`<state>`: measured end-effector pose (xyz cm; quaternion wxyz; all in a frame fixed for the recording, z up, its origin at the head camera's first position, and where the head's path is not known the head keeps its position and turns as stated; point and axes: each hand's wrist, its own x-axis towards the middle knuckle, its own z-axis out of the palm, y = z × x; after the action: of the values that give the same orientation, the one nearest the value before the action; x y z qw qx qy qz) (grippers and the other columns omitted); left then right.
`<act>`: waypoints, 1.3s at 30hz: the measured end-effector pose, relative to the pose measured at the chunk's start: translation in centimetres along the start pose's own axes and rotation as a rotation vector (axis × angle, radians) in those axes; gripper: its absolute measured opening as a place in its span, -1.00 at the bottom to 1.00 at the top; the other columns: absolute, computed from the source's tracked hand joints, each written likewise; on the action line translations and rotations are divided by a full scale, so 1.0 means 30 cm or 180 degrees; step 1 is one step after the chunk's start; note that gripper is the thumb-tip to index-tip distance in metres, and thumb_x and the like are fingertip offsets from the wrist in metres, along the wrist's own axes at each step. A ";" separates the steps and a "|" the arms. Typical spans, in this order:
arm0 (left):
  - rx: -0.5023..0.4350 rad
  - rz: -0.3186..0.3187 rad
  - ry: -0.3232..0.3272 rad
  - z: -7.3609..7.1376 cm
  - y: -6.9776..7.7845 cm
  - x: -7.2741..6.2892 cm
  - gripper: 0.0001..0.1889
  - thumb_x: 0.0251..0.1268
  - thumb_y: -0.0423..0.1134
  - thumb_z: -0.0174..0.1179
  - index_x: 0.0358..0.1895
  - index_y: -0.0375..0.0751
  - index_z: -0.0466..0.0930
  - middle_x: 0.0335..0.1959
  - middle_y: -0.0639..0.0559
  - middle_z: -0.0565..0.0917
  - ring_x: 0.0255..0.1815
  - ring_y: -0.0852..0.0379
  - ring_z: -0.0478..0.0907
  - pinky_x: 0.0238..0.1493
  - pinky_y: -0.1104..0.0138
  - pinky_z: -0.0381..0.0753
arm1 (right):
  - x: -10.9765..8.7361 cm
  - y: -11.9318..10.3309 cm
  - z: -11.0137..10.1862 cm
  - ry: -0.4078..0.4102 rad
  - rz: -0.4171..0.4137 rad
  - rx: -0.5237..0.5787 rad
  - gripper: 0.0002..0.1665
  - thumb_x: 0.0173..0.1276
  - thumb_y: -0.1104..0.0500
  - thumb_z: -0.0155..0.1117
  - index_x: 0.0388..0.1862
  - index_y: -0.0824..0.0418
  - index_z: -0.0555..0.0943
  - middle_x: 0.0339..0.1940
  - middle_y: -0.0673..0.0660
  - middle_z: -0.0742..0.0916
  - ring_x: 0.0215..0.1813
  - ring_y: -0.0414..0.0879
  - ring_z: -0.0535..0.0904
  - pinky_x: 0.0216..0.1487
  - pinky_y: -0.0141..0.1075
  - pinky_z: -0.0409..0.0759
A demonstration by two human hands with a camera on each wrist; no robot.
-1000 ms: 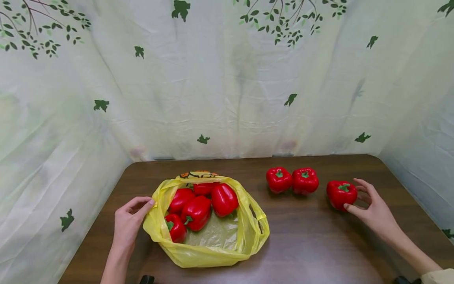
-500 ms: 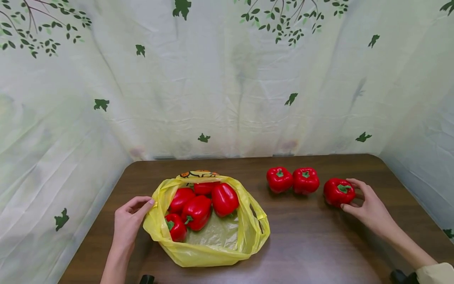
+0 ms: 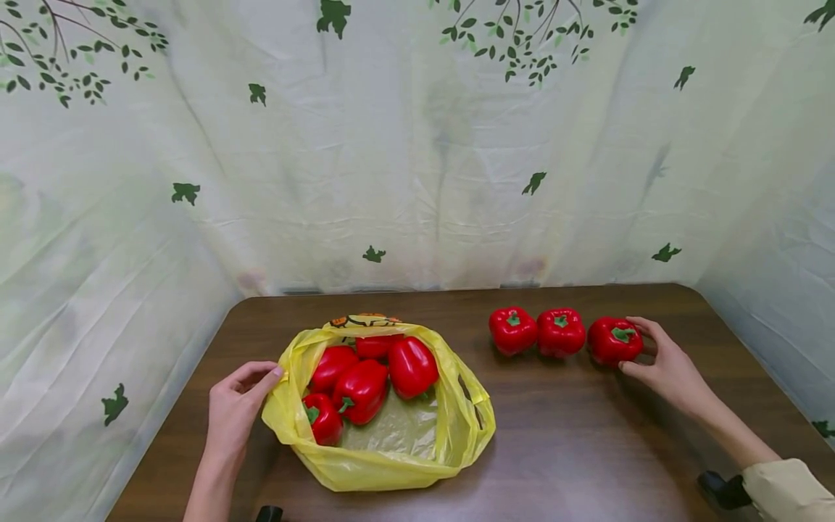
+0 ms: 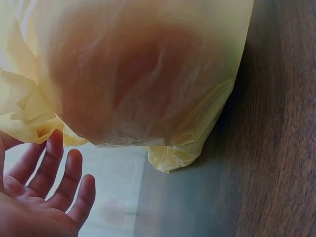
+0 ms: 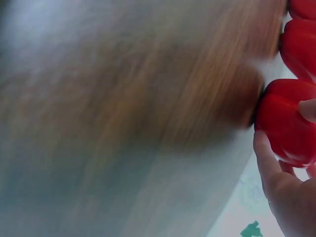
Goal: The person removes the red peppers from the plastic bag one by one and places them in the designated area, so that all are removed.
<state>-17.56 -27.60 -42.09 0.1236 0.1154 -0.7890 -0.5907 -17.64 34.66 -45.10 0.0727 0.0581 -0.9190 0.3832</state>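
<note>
My left hand [image 3: 236,406] pinches the left rim of a yellow plastic bag [image 3: 378,473], whose mouth gapes upward. Several red bell peppers [image 3: 362,391] lie inside it, toward its left and back. In the left wrist view, the bag's thin wall [image 4: 128,84] shows their blurred red shapes, and the other fingers are spread below the rim. At the right, my right hand [image 3: 672,377] holds a red bell pepper [image 3: 613,342] between thumb and fingers, its green stem up. This pepper stands on the table beside another bell pepper [image 3: 561,332], with a third [image 3: 513,330] further left.
The brown wooden table [image 3: 548,449] carries everything. A pale curtain [image 3: 417,159] with leaf prints hangs behind the back edge and along both sides. A small black object [image 3: 269,513] shows at the front edge, near the left forearm.
My right hand has slid its bell pepper leftward and slightly back, up beside the two standing peppers. My left hand and the bag have stayed put.
</note>
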 end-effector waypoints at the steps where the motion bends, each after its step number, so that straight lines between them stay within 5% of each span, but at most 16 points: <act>1: 0.0002 0.0008 -0.0005 -0.001 0.000 0.000 -0.68 0.26 -0.15 0.36 -0.10 -0.36 0.68 -0.30 0.13 0.67 -0.28 0.17 0.54 -0.29 0.49 0.57 | 0.003 0.000 0.002 -0.0001 -0.0001 0.0015 -0.09 0.26 0.28 0.41 0.47 0.37 0.13 0.30 0.52 0.39 0.12 0.47 0.48 -0.17 -0.29 0.63; 7: 0.0025 0.0037 -0.0016 -0.002 -0.001 0.000 -0.68 0.27 -0.15 0.36 -0.09 -0.37 0.68 -0.29 0.13 0.67 -0.28 0.17 0.55 -0.29 0.48 0.57 | 0.022 0.001 0.017 0.0023 -0.0002 0.0111 -0.09 0.27 0.31 0.39 0.48 0.38 0.12 0.32 0.55 0.36 0.14 0.52 0.43 0.00 0.28 0.50; 29: 0.0009 0.0035 -0.0026 -0.003 0.003 -0.001 -0.67 0.27 -0.15 0.36 -0.09 -0.38 0.68 -0.28 0.12 0.67 -0.27 0.16 0.55 -0.28 0.48 0.56 | 0.047 -0.023 0.045 -0.0029 -0.0057 0.0277 -0.10 0.25 0.42 0.33 0.48 0.40 0.10 0.34 0.55 0.34 0.21 0.52 0.35 0.08 0.35 0.39; 32: 0.0000 0.0065 -0.0015 0.000 0.000 -0.001 -0.69 0.27 -0.17 0.36 -0.11 -0.38 0.68 -0.30 0.12 0.68 -0.28 0.17 0.55 -0.30 0.48 0.57 | 0.046 -0.023 0.047 -0.0052 -0.0041 0.0292 -0.09 0.26 0.41 0.33 0.49 0.41 0.08 0.35 0.54 0.33 0.23 0.51 0.34 0.10 0.30 0.41; 36: -0.0037 0.0088 -0.0002 0.001 -0.002 -0.001 -0.70 0.26 -0.19 0.36 -0.12 -0.39 0.68 -0.32 0.11 0.68 -0.31 0.18 0.56 -0.32 0.47 0.57 | 0.040 -0.028 0.044 -0.0022 -0.0037 0.0359 -0.07 0.26 0.39 0.36 0.49 0.43 0.07 0.35 0.55 0.32 0.23 0.50 0.34 0.04 -0.19 0.61; 39: -0.0037 0.0093 0.0008 0.000 -0.002 -0.002 -0.70 0.26 -0.19 0.36 -0.12 -0.39 0.68 -0.32 0.11 0.68 -0.31 0.18 0.56 -0.31 0.47 0.56 | 0.034 -0.035 0.039 0.0054 -0.0061 0.0438 -0.05 0.27 0.34 0.40 0.49 0.42 0.06 0.36 0.55 0.32 0.22 0.49 0.36 -0.07 -0.55 0.53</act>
<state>-17.51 -27.59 -42.15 0.1340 0.1039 -0.7870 -0.5932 -18.58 33.05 -45.01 0.0801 0.0685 -0.8892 0.4452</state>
